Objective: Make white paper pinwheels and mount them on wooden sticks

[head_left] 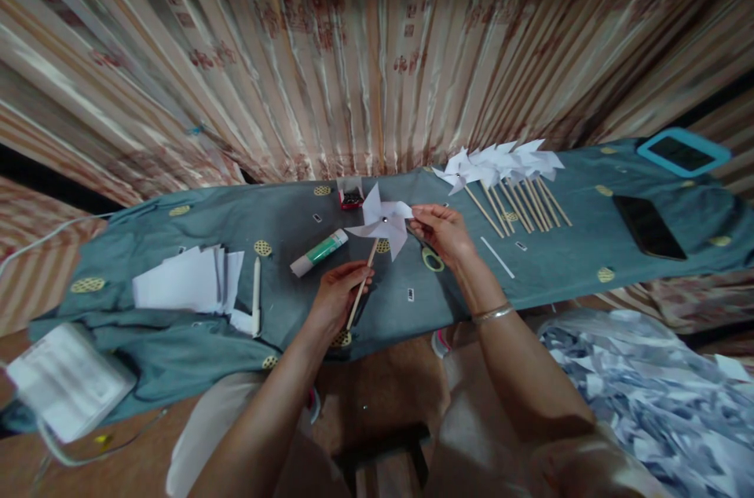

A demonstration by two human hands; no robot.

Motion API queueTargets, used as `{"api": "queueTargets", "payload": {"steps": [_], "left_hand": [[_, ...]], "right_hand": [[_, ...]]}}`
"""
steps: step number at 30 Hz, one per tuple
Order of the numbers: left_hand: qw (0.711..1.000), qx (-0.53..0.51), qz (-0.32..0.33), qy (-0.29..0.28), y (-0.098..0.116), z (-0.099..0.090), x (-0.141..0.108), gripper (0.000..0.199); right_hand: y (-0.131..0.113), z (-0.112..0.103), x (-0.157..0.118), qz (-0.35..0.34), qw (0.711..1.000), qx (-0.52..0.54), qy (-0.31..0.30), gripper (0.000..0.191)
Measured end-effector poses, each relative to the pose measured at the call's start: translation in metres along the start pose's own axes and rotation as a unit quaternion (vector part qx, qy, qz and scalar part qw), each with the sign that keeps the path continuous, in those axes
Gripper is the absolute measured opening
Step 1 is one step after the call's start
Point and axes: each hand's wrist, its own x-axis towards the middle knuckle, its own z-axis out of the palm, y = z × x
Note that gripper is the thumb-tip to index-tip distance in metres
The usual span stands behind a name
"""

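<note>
Your left hand (337, 295) clamped the stick (361, 286), which ran up and right to the pinwheel (382, 226) above the bench (559, 278). Your right hand (443, 234) pinched a blade tip, just right of the hub.

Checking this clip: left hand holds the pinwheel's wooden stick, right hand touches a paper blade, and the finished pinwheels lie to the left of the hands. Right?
Not quite. In the head view, the finished pinwheels lie to the right of the hands, not the left. The rest holds: left hand holds the wooden stick, and right hand touches a paper blade.
</note>
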Motion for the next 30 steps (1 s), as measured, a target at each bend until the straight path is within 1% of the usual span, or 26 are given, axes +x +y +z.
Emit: {"api": "queueTargets", "payload": {"steps": [5, 8, 16, 23, 30], "left_hand": [[1.0, -0.001, 0.008, 0.004, 0.0, 0.0, 0.0, 0.028], [1.0, -0.009, 0.015, 0.008, 0.001, 0.0, 0.001, 0.031], [0.999, -0.021, 0.019, 0.025, 0.001, 0.0, 0.002, 0.027], [0.999, -0.028, 0.034, 0.024, 0.001, -0.001, 0.002, 0.028], [0.997, -0.025, 0.054, 0.043, 0.002, 0.0, 0.002, 0.029]], "right_hand": [[0.003, -0.001, 0.0, 0.001, 1.0, -0.02, -0.015, 0.017], [0.003, -0.001, -0.002, 0.003, 0.999, -0.028, -0.016, 0.019], [0.004, 0.002, -0.007, 0.005, 0.999, -0.036, -0.02, 0.022], [0.006, 0.007, -0.013, 0.017, 0.998, -0.046, -0.03, 0.027], [0.007, 0.011, -0.021, 0.029, 0.997, -0.049, -0.045, 0.03]]}}
